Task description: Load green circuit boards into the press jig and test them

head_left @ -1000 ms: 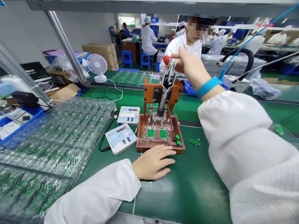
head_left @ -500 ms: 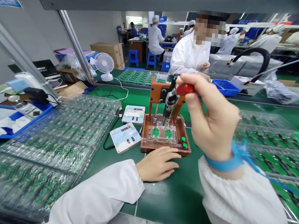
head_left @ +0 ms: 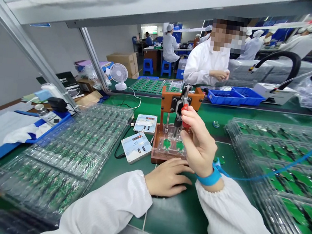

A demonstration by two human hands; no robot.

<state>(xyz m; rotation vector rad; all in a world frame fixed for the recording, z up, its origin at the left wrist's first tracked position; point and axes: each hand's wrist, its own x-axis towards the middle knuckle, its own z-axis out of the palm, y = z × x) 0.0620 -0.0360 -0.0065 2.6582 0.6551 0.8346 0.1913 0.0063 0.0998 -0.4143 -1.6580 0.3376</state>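
On the green bench mat (head_left: 188,217), the right hand (head_left: 201,146) curls its fingers closed around the press's red lever knob (head_left: 185,108), drawn low over the two small green boards (head_left: 173,144), while the left hand (head_left: 166,178) rests flat and empty, bracing the press base (head_left: 155,156), whose front edge it hides.
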